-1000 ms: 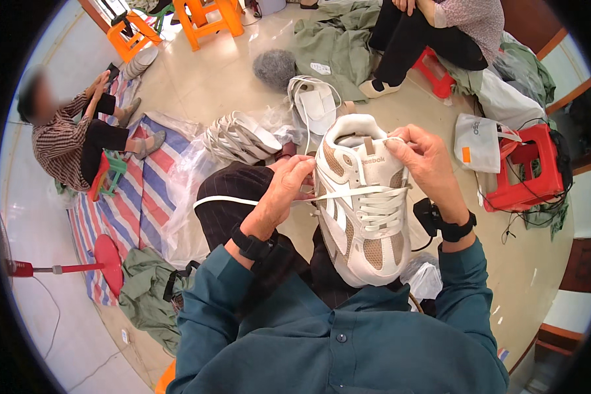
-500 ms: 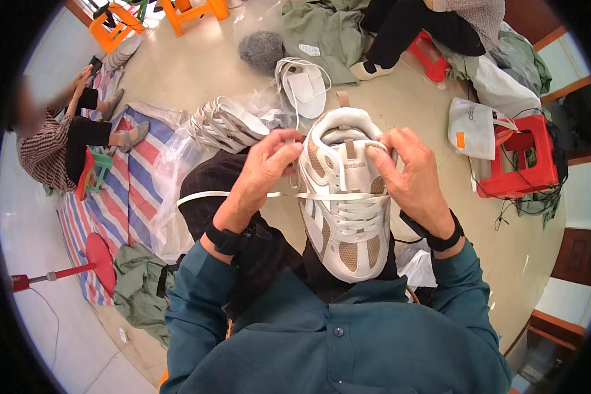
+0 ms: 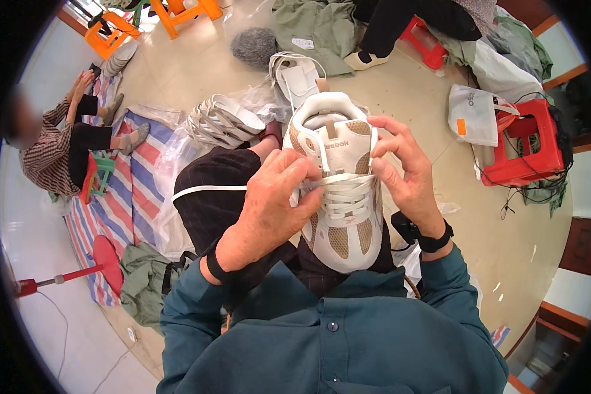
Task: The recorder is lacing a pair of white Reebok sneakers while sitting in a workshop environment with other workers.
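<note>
A white and tan sneaker (image 3: pixel 352 230) rests on my lap, toe toward me and heel away. White shoelaces (image 3: pixel 345 195) cross its front, and one long loose end trails left over my dark trouser leg. My left hand (image 3: pixel 272 203) is closed at the shoe's left side, thumb and forefinger pinching the lace where it crosses the tongue. On the other side, my right hand (image 3: pixel 408 172) has its fingers apart, with fingertips at the right eyelet edge beside a strand of lace. The tongue stands up between the two hands.
Beyond my left knee lie bundled white shoelaces (image 3: pixel 210 121) and pale insoles (image 3: pixel 300 80). A grey fuzzy ball (image 3: pixel 253 47) and green cloth (image 3: pixel 315 33) lie farther off. A red stool (image 3: pixel 525 148) with cables stands right. One person sits at left on striped sheeting (image 3: pixel 134 197), another at top right.
My left hand has moved right and nearer me, onto the crossing lace. My right hand has come off the tongue to the right eyelet edge, its fingers spreading. The sneaker has shifted slightly left.
</note>
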Tool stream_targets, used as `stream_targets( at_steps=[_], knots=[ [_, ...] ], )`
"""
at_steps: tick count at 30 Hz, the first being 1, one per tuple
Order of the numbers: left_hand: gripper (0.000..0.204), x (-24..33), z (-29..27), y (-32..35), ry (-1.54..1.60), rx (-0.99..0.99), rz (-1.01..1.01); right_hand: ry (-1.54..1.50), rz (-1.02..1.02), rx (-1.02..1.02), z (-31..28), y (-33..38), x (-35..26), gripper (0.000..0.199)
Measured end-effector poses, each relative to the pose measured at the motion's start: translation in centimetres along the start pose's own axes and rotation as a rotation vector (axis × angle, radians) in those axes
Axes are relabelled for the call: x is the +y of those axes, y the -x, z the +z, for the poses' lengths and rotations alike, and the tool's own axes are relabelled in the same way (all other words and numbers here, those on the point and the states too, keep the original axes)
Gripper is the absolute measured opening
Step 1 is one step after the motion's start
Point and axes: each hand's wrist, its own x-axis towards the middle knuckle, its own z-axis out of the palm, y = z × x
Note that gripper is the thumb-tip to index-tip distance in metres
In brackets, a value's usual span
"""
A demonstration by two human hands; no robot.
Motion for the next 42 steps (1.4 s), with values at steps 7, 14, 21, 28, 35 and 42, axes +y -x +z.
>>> stream_targets(
  at_steps=[7,14,21,28,35,42],
  knots=[
    [0.023,0.0,0.3,0.5,-0.173,0.007,0.118,0.241,-0.144,-0.062,0.2,0.8,-1.3,0.019],
    [0.025,-0.4,-0.8,0.1,-0.105,0.015,0.117,0.343,-0.209,-0.075,0.3,0.4,-1.4,0.018],
    [0.032,-0.6,-1.3,-5.4,-0.005,-0.123,-0.066,0.186,-0.156,0.001,0.2,-1.3,-0.1,0.021],
    [0.028,-2.1,-0.7,-7.6,0.046,-0.310,-0.217,-0.365,0.074,-0.210,1.5,-3.2,5.6,0.030],
    [0.022,-1.7,-0.1,-7.8,-0.056,-0.324,-0.192,-0.272,0.066,-0.180,2.6,-2.9,4.2,0.028],
    [0.013,-0.5,2.5,-8.0,-0.336,-0.265,-0.101,-0.279,0.117,-0.085,2.8,-1.7,4.4,0.024]
  ],
)
